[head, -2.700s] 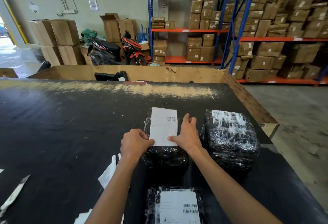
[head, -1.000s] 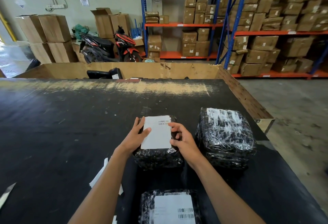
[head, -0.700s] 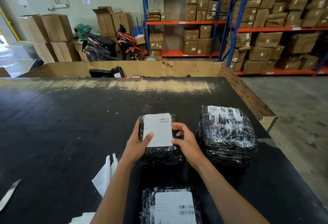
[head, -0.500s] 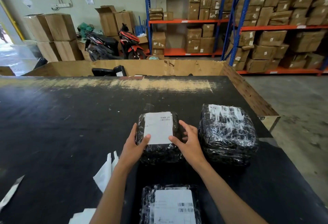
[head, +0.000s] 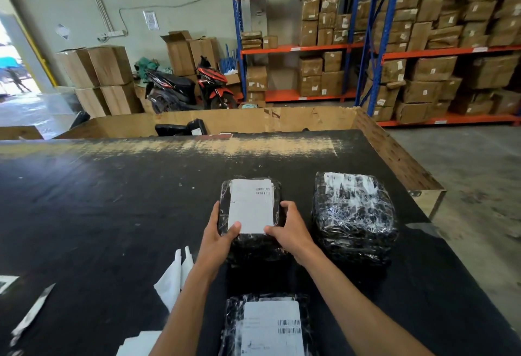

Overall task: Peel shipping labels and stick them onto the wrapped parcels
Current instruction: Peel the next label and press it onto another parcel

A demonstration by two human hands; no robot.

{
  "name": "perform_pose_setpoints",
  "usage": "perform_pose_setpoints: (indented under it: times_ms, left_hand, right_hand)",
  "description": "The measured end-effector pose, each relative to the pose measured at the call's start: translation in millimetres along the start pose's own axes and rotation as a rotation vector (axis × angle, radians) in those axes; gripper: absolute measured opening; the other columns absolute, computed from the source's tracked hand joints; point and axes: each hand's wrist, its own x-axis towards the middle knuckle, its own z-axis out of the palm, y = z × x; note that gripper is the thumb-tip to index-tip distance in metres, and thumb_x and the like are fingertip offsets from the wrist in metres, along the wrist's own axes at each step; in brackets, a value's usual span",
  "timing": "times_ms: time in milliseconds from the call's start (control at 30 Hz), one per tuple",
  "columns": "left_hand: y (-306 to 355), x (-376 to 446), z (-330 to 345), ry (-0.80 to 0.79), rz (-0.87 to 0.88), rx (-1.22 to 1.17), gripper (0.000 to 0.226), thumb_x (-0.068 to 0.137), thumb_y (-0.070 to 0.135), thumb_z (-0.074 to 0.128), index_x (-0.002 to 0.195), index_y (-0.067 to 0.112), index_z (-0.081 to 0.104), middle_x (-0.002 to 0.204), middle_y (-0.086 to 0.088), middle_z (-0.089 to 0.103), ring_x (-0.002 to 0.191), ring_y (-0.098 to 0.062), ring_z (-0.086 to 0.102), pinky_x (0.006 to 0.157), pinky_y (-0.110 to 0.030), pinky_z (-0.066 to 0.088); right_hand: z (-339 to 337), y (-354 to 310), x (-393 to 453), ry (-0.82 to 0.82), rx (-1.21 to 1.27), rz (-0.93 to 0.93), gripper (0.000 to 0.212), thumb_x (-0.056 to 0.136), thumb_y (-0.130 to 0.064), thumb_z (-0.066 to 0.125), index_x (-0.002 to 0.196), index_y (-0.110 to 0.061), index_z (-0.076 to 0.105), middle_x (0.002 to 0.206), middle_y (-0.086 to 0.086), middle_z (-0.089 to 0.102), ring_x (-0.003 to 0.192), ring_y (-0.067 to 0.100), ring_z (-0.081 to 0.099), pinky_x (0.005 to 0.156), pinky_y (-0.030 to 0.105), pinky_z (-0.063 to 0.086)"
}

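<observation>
A small parcel (head: 251, 242) wrapped in black film lies on the black table (head: 98, 214) in front of me, with a white shipping label (head: 251, 204) flat on its top. My left hand (head: 218, 238) grips its left side, thumb on the label's near left corner. My right hand (head: 290, 231) grips the right side, thumb at the label's near right corner. A larger wrapped parcel (head: 353, 217) with a label under the film stands to the right. Another labelled parcel (head: 269, 326) lies nearest to me.
Peeled white backing papers (head: 176, 279) lie by my left forearm, more paper strips (head: 31, 313) at the near left. A big cardboard bin (head: 253, 120) with black parcels stands beyond the table's far edge. Shelves of cartons and a motorbike (head: 191, 87) are behind.
The label, earlier held up over the parcel, now lies flat on its top. Both hands have shifted from pressing the label to gripping the parcel's sides.
</observation>
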Motion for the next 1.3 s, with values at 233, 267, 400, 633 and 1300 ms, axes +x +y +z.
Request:
perform_pose_setpoints:
  times_ms: [233, 267, 400, 633, 1300]
  left_hand:
    - [35.4, -20.9, -1.1, -0.02, 0.131, 0.035, 0.076, 0.098, 0.03, 0.055, 0.158, 0.032, 0.008, 0.145, 0.017, 0.038, 0.133, -0.004, 0.04, 0.108, -0.025, 0.031]
    - [37.9, -27.3, -2.0, -0.022, 0.137, 0.03, 0.075, 0.099, 0.032, 0.054, 0.158, 0.033, 0.008, 0.145, 0.019, 0.037, 0.134, -0.003, 0.039, 0.109, -0.025, 0.03]
    - [40.1, -63.5, -4.6, -0.012, 0.131, 0.003, 0.067, 0.1, 0.03, 0.052, 0.157, 0.033, 0.016, 0.147, 0.02, 0.036, 0.134, -0.001, 0.037, 0.106, -0.023, 0.031]
    - [3.7, -140.7, -9.7, -0.046, 0.048, 0.036, 0.067, 0.098, 0.039, 0.054, 0.154, 0.041, 0.017, 0.153, 0.018, 0.029, 0.139, -0.002, 0.031, 0.116, -0.03, 0.026]
    - [-30.6, -221.5, -11.7, -0.091, -0.038, 0.206, 0.069, 0.099, 0.044, 0.049, 0.156, 0.04, 0.009, 0.148, 0.016, 0.033, 0.141, -0.008, 0.029, 0.119, -0.038, 0.025]
  right_hand:
    - [-19.3, -24.4, -28.3, 0.067, 0.106, -0.199, 0.066, 0.089, -0.014, 0.073, 0.142, -0.026, 0.036, 0.148, -0.002, 0.035, 0.139, 0.016, 0.035, 0.111, 0.034, 0.032]
    - [-24.1, -27.6, -34.7, 0.066, 0.11, -0.216, 0.066, 0.087, -0.015, 0.075, 0.14, -0.026, 0.036, 0.144, -0.002, 0.036, 0.138, 0.016, 0.035, 0.111, 0.033, 0.033]
    - [-40.4, -26.0, -68.6, -0.017, 0.128, -0.181, 0.086, 0.081, -0.015, 0.08, 0.147, -0.031, 0.028, 0.143, -0.003, 0.031, 0.134, 0.014, 0.032, 0.115, 0.042, 0.035]
    - [-44.0, 8.8, -138.4, -0.213, 0.089, -0.109, 0.096, 0.083, -0.013, 0.077, 0.154, -0.04, 0.017, 0.137, -0.012, 0.022, 0.125, 0.008, 0.026, 0.105, 0.029, 0.029]
    - [-33.5, 46.4, -221.6, -0.222, -0.201, 0.014, 0.074, 0.089, -0.024, 0.069, 0.146, -0.046, 0.028, 0.129, -0.003, 0.03, 0.121, 0.016, 0.039, 0.094, 0.028, 0.033]
